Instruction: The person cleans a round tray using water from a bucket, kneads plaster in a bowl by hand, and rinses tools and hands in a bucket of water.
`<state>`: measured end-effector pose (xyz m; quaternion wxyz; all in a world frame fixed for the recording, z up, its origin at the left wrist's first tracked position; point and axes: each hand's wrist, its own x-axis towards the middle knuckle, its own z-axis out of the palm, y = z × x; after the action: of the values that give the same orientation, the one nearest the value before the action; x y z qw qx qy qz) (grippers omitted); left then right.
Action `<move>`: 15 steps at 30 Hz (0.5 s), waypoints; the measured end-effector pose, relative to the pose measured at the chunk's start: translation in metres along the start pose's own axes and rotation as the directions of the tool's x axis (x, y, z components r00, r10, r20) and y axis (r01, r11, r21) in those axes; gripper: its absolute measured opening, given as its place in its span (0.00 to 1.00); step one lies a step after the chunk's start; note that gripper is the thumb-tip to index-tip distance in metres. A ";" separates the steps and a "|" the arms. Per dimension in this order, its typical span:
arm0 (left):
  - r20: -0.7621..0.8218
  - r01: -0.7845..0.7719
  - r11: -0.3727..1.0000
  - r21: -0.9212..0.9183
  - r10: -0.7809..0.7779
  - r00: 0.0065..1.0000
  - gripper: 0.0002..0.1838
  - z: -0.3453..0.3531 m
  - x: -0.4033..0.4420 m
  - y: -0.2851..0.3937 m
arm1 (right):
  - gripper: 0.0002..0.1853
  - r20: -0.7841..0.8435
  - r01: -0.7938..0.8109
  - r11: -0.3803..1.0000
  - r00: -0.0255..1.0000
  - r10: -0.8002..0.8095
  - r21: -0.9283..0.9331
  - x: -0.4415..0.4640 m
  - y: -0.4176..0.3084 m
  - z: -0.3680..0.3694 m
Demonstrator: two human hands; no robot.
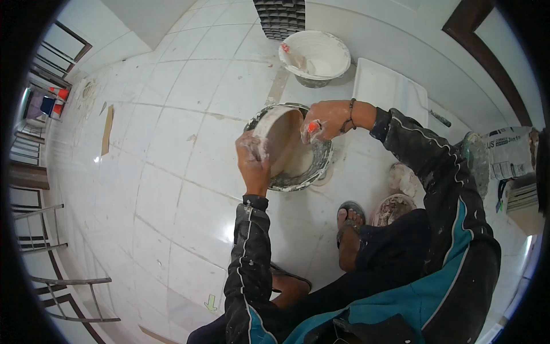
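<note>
Bowl tipped over a smeared black bucket, its contents half hidden

Taking the black bucket [322, 172] as the centre of a clock face, the left hand [252, 159] is at 9 o'clock, clamped on the edge of a tan bowl [281, 137]; the bowl leans over the bucket's mouth, tilted with its hollow towards 3 o'clock, and hides much of the inside; pale wet mix [299, 162] shows below it, its depth impossible to tell; the right hand [329, 120] is at 2 o'clock, fingers curled closed round an orange piece [313, 126], too covered to identify; whether that hand also touches the bowl cannot be made out

Between 12 and 1 stands a white basin [337, 54], a smeared, orange-ended item inside it hard to name; at 2 lies a white tray [381, 86], its lower corner hidden by the right sleeve [432, 143]; at 3 a printed bag [510, 152] runs into the dark lens edge, "3in1" legible, other lettering cut; at 4 a pinkish tub [408, 199] is partly covered by the trouser leg [395, 238]
</note>
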<state>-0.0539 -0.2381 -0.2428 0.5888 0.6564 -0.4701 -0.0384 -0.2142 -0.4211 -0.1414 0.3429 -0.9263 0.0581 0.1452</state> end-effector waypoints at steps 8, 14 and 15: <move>0.321 0.042 0.977 0.210 -0.110 0.941 0.12 0.007 0.002 -0.021 | 0.14 -0.056 0.060 0.998 0.997 -0.058 0.029 -0.004 0.014 0.005; 0.196 0.044 0.970 0.238 -0.092 0.976 0.15 0.006 0.003 -0.009 | 0.15 -0.228 0.049 0.998 0.973 -0.042 0.027 -0.006 0.012 0.002; 0.194 0.041 0.971 0.237 -0.088 0.977 0.15 0.007 0.003 -0.006 | 0.14 -0.309 0.083 0.993 0.950 -0.052 0.089 -0.007 0.013 0.001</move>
<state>-0.0535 -0.2462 -0.2480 0.4556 0.7283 -0.5072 -0.0692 -0.2240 -0.4301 -0.1475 0.3808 -0.9205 0.0862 -0.0151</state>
